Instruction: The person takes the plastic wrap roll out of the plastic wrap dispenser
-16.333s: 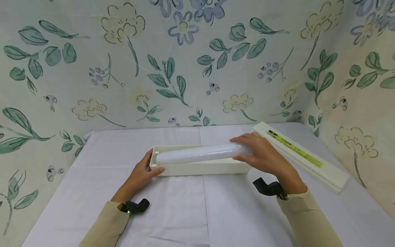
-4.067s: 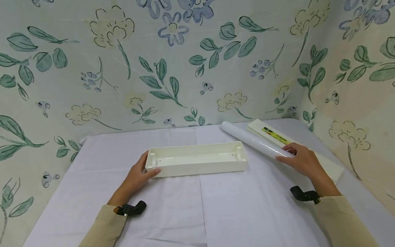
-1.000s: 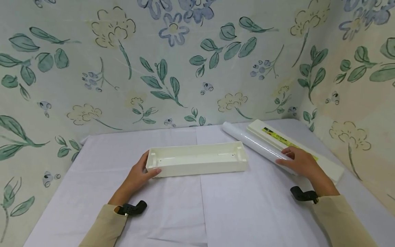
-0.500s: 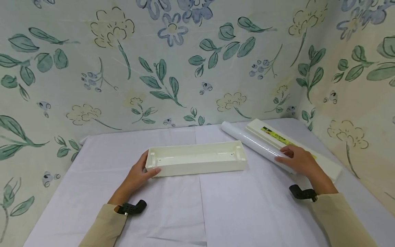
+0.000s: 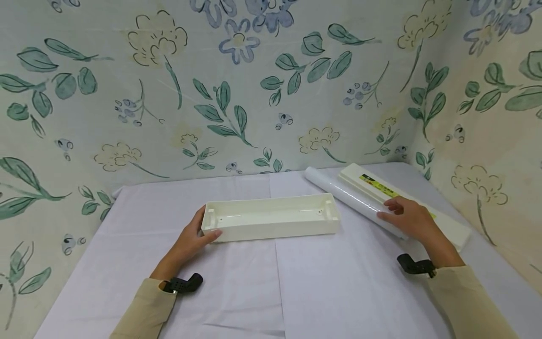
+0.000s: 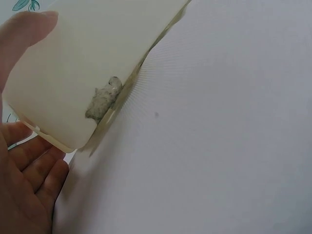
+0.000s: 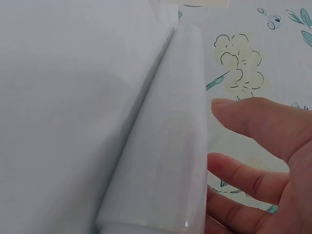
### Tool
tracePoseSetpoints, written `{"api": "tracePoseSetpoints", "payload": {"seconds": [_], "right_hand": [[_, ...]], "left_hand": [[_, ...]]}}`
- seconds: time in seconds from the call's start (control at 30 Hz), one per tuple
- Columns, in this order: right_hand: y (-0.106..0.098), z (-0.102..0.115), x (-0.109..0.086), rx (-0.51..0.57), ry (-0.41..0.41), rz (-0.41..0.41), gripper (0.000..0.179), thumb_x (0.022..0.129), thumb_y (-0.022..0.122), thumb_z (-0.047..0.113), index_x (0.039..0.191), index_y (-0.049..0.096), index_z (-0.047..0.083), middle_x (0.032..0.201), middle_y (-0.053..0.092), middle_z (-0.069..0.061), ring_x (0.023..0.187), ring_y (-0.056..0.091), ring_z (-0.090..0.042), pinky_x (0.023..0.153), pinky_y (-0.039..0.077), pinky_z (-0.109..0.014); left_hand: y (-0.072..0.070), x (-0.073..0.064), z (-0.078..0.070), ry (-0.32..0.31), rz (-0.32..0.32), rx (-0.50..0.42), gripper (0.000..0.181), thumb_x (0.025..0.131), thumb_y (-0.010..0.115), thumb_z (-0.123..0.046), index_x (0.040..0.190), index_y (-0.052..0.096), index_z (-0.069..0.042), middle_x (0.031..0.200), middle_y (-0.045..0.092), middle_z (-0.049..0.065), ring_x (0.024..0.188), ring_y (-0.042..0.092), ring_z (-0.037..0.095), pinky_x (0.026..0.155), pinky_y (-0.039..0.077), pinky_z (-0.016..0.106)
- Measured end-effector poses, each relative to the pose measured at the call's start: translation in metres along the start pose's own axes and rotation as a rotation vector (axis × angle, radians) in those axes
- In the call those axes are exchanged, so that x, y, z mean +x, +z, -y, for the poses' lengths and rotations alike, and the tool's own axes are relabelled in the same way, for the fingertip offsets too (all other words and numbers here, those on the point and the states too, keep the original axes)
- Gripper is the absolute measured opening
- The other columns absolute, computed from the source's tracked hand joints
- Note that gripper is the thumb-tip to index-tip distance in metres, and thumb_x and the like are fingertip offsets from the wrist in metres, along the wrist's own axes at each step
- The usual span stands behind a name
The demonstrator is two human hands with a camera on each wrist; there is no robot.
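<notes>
My left hand grips the left end of a cream open-topped plastic box, thumb on the front wall and fingers behind the end. In the left wrist view a rough grey patch marks the box's lower edge. Farther right, a glossy white roll, like cling film, lies slantwise on the table. Over its near end is my right hand; the right wrist view has the thumb apart from the roll and the fingertips right at its side. The box's inside holds nothing.
A long cream lid with a yellow-green label lies beside the roll, partly behind my right hand. White cloth covers the table, and floral fabric rises behind it and along the right side.
The roll was earlier being lifted from the box by my right hand; it then moved right, beside the lid. Its near end has since come into view as the right fingers loosened. Left hand stays put.
</notes>
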State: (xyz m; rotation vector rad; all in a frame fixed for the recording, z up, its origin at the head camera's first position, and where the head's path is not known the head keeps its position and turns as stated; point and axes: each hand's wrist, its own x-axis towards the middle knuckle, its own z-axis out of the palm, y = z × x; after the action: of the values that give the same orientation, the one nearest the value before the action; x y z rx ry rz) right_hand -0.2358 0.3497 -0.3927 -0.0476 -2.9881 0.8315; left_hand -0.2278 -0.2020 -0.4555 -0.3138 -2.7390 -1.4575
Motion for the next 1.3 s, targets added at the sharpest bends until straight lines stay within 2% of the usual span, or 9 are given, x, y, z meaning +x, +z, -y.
{"api": "tracePoseSetpoints", "payload": {"seconds": [0.2,0.43,0.7,0.93,1.17,1.3], "right_hand": [[0.003,0.002,0.001,0.004,0.023,-0.003,0.061,0.086,0.071,0.04,0.128,0.052,-0.001,0.121,0.053,-0.024,0.1,0.052,-0.039,0.07,0.055,-0.041],[0.0,0.009,-0.002,-0.001,0.014,-0.02,0.059,0.086,0.071,0.04,0.128,0.053,0.002,0.123,0.053,-0.024,0.105,0.05,-0.043,0.073,0.055,-0.047],[-0.006,0.011,-0.007,0.0,-0.059,-0.033,0.063,0.086,0.07,0.044,0.129,0.052,0.001,0.124,0.052,-0.026,0.108,0.048,-0.043,0.074,0.053,-0.049],[-0.005,0.017,-0.005,-0.001,-0.087,-0.045,0.063,0.087,0.068,0.047,0.129,0.054,0.003,0.122,0.054,-0.024,0.107,0.05,-0.042,0.076,0.054,-0.049],[-0.008,0.027,-0.005,-0.004,-0.146,-0.069,0.059,0.09,0.065,0.046,0.127,0.054,0.001,0.121,0.054,-0.025,0.107,0.049,-0.042,0.075,0.053,-0.049],[-0.009,0.035,-0.004,-0.006,-0.15,-0.08,0.055,0.091,0.065,0.043,0.127,0.055,0.003,0.122,0.055,-0.025,0.109,0.05,-0.043,0.076,0.054,-0.051]], "left_hand": [[-0.003,0.0,-0.003,0.001,0.021,-0.019,0.083,0.093,0.062,-0.038,0.155,0.012,-0.015,0.158,0.021,0.015,0.143,0.019,0.04,0.11,0.015,0.065],[-0.007,0.004,-0.006,0.027,0.023,-0.091,0.07,0.1,0.052,-0.029,0.155,0.012,-0.011,0.157,0.02,0.02,0.143,0.019,0.039,0.113,0.017,0.056],[-0.012,0.006,-0.009,0.092,0.004,-0.147,0.068,0.099,0.052,-0.019,0.154,0.013,-0.006,0.15,0.028,0.028,0.139,0.027,0.043,0.112,0.021,0.055],[-0.018,0.006,-0.01,0.091,0.003,-0.12,0.066,0.099,0.05,-0.022,0.154,0.015,-0.008,0.151,0.028,0.026,0.137,0.03,0.045,0.108,0.028,0.059],[-0.025,0.007,-0.017,0.077,0.006,-0.101,0.067,0.099,0.051,-0.023,0.155,0.015,-0.015,0.155,0.025,0.019,0.14,0.028,0.041,0.107,0.029,0.059],[-0.03,0.008,-0.024,0.098,0.005,-0.09,0.067,0.099,0.052,-0.023,0.155,0.015,-0.016,0.155,0.026,0.018,0.14,0.028,0.039,0.108,0.028,0.058]]}}
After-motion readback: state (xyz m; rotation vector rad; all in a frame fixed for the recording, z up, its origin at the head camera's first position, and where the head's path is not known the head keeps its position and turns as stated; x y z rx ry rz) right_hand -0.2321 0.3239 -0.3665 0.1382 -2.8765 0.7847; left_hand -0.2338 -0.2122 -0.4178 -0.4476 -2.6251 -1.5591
